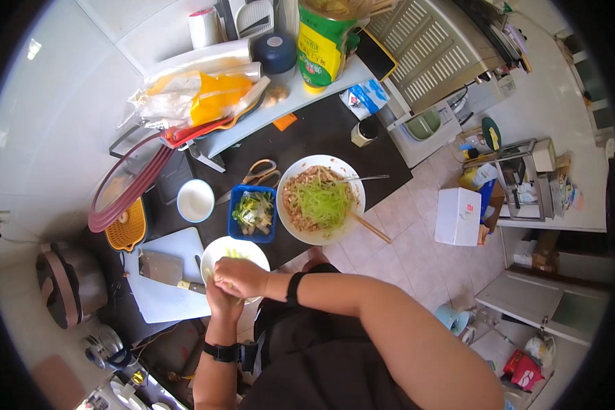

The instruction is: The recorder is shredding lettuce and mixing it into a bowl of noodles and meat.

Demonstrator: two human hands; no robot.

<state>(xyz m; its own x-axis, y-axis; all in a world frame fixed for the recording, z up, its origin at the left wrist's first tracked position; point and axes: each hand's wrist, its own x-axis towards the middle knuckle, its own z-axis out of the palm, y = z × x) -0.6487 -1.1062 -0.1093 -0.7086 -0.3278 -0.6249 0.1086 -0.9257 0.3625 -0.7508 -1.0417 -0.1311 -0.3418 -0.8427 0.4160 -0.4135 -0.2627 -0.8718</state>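
My left hand (221,298) and my right hand (242,277) are clasped together over a white bowl (259,256). Bits of pale green shredded vegetable (208,273) poke out between them; most of what they hold is hidden by the fingers. More green shreds (234,253) lie inside this bowl. Beyond it stands a larger white bowl (356,218) of minced filling (293,197), topped with a heap of green shreds (324,204). Wooden chopsticks (371,229) and a metal spoon (369,178) lean out over its rim.
Left of my hands, a cleaver (161,267) lies on a white cutting board (177,302). A blue basket (253,238) of cut scallions, scissors (260,171), an empty white bowl (195,201) and a seasoning jar (364,133) are on the dark counter. A shelf (287,105) overhangs the back.
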